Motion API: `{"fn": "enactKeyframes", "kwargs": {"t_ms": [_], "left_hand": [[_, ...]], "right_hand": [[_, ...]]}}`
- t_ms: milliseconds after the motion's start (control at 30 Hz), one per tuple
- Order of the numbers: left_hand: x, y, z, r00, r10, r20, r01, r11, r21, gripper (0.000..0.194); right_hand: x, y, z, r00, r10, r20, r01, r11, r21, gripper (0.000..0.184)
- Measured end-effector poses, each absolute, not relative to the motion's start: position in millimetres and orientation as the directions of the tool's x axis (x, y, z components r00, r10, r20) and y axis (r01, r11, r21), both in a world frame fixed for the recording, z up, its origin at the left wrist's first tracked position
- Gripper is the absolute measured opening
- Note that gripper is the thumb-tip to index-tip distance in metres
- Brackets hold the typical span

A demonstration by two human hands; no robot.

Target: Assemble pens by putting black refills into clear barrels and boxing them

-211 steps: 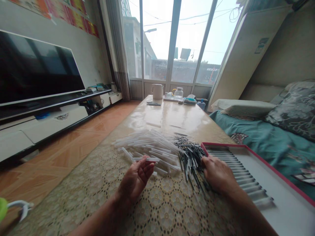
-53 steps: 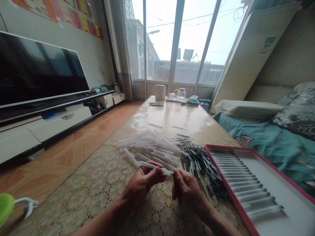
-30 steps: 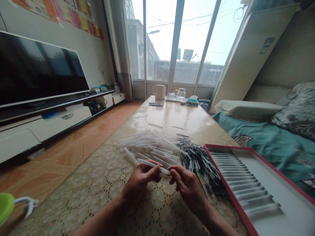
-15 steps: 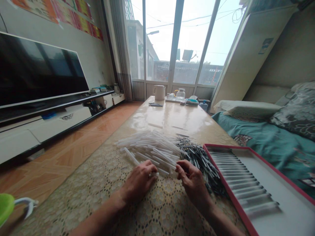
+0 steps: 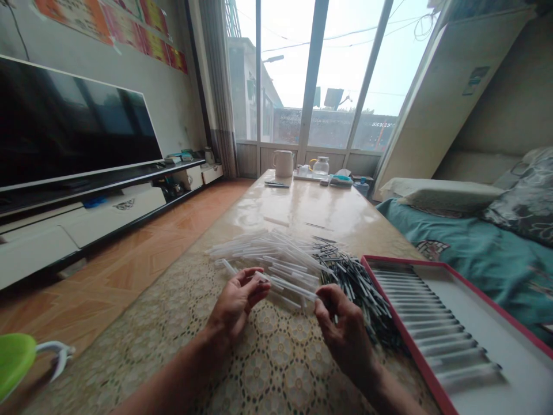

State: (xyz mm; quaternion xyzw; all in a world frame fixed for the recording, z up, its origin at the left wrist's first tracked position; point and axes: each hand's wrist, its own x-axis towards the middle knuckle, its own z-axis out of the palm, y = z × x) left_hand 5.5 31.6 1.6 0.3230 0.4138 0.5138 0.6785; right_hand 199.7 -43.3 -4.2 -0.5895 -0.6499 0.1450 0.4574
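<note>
My left hand [image 5: 242, 297] is closed in a pinch on the end of a clear plastic pen barrel [image 5: 261, 278]. My right hand [image 5: 343, 323] has thumb and fingers pressed together at the right end of a whitish tube [image 5: 302, 293] slanting between the hands; whether it is the same barrel I cannot tell. Just beyond my fingers lies a loose pile of translucent pen barrels [image 5: 276, 248]. Thin black pen refills [image 5: 358, 282] are heaped to the right, behind my right hand. Beside them a red-edged box [image 5: 432, 262] holds a row of pens [image 5: 436, 314] with dark ends.
The long table [image 5: 173, 311] has a patterned cover. At its far end are a beige jug [image 5: 284, 164], a glass pot [image 5: 320, 166] and a tissue pack [image 5: 341, 180]. A green stool-like object [image 5: 17, 363] stands at lower left, a bed [image 5: 401, 225] at right.
My left hand has risen from the tabletop and turned, bringing a clear piece into view in its fingers. My right hand has shifted slightly right and down. The whole view has moved a little.
</note>
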Motion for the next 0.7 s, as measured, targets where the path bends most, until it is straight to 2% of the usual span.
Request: {"fn": "enactKeyframes", "kwargs": {"t_ms": [100,233,367,567,700], "left_hand": [[5.7,31.8,1.5,0.074,0.961,-0.267,-0.469,0.27,0.841,0.004],[5.5,31.2,-1.7,0.056,0.952,-0.3,-0.462,0.291,0.838,0.005],[7.5,28.9,-4.5,0.099,0.958,-0.271,-0.452,0.286,0.845,0.001],[11.2,25.3,-6.8,0.13,0.969,-0.212,-0.364,0.245,0.898,0.019],[15.9,20.8,-7.4,0.176,0.975,-0.135,-0.23,0.174,0.958,0.036]], "right_hand": [[200.1,-44.3,-3.2,0.079,0.876,0.476,0.692,0.296,-0.659,0.013],[200.6,-43.7,-3.9,0.058,0.869,0.491,0.719,0.305,-0.625,0.012],[199.4,-43.7,-4.0,0.054,0.874,0.482,0.717,0.302,-0.628,0.012],[201.2,-42.1,-5.2,0.006,0.888,0.459,0.762,0.293,-0.578,0.014],[205.7,-38.5,-9.6,-0.17,0.911,0.376,0.872,0.316,-0.374,0.012]]}}
